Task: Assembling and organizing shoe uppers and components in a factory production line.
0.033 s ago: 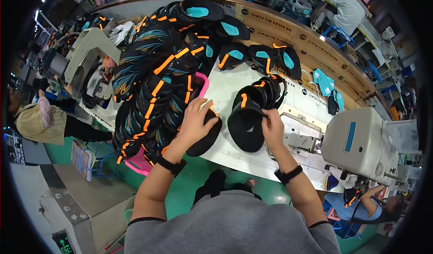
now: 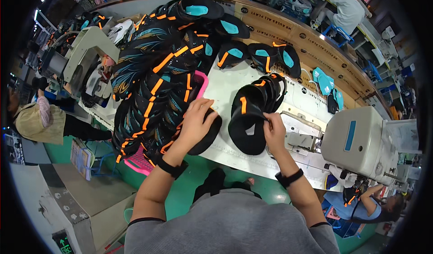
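My right hand pinches the rim of a black shoe upper between thumb and fingers. This upper has an orange pull strip and lies with its opening toward me, in front of a row of similar uppers on the white table. My left hand is curled over the edge of another black shoe upper, beside the big pile. Its thumb and fingers close around that upper's orange-tipped edge, and the palm hides part of it.
A large pile of shoe uppers fills the left, over a pink basket. A sewing machine stands at the right, another at far left. Several uppers with teal patches lie behind, before a cardboard barrier. Other people sit nearby.
The thumb and fingers of my left hand have drawn nearer together. My right hand and the upper it pinches have shifted slightly toward me and to the right.
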`<state>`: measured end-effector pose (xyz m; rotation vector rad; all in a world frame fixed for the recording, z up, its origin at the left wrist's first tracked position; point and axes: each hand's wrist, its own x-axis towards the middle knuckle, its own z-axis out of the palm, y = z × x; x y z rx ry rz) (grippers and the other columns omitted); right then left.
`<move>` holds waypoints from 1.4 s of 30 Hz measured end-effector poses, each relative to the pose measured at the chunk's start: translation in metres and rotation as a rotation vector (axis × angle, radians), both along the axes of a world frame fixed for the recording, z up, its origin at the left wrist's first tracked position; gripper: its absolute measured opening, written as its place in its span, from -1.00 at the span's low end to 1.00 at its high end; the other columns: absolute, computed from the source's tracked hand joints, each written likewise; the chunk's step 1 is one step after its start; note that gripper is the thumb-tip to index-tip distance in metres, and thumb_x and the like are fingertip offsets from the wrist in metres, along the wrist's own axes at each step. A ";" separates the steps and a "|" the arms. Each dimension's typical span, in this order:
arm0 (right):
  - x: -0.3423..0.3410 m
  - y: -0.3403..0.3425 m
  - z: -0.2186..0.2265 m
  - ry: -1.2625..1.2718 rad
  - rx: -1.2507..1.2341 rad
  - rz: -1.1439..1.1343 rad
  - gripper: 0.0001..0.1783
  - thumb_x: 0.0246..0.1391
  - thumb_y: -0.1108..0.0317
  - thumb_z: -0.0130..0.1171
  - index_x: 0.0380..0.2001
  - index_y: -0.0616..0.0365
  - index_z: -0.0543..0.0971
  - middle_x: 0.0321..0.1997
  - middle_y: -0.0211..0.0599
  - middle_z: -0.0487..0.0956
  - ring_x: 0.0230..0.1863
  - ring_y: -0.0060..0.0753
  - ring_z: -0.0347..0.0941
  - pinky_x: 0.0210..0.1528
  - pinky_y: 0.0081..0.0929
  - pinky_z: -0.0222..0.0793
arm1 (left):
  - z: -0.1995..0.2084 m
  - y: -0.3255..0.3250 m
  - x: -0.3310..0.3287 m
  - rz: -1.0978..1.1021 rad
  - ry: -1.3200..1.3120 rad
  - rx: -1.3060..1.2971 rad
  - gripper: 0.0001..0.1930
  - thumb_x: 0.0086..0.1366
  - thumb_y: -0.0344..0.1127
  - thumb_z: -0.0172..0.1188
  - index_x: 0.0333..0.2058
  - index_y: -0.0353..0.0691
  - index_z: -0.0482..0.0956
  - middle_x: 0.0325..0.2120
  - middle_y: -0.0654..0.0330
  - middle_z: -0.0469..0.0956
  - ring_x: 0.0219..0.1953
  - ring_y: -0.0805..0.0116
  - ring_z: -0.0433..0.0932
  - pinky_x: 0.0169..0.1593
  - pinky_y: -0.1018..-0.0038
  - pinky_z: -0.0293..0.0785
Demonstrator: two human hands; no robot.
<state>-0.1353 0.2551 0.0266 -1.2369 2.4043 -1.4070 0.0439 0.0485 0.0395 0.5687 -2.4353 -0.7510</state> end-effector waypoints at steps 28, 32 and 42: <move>0.079 0.013 -0.019 -1.407 0.019 0.283 -0.88 0.17 0.36 0.10 -0.29 0.18 0.50 -0.51 -0.47 0.42 -0.53 -0.72 0.33 -0.50 -0.72 0.20 | 0.040 0.118 0.081 -0.263 -0.253 0.246 -0.38 0.09 -0.39 0.24 0.17 -0.24 0.31 -0.06 -0.02 0.40 0.02 0.02 0.40 0.09 0.29 0.34; 0.055 -0.029 -0.006 0.135 0.099 0.226 -0.63 -0.08 0.36 0.24 -0.14 0.14 0.48 -0.28 -0.14 0.42 -0.20 -0.03 0.40 -0.21 -0.16 0.40 | 0.004 0.079 0.082 -0.024 -0.292 0.101 -0.45 -0.10 -0.58 0.20 -0.02 -0.17 0.52 -0.06 0.05 0.39 0.01 0.06 0.38 0.06 0.25 0.34; -0.052 -0.068 -0.015 0.301 0.324 -0.096 -0.60 -0.03 0.49 0.16 -0.08 0.16 0.34 -0.21 -0.11 0.40 -0.29 0.09 0.48 -0.32 -0.14 0.45 | -0.044 -0.049 -0.026 0.000 -0.380 -0.440 -0.51 0.06 -0.41 0.16 0.04 -0.12 0.40 -0.17 0.14 0.42 -0.06 0.18 0.39 0.01 0.24 0.25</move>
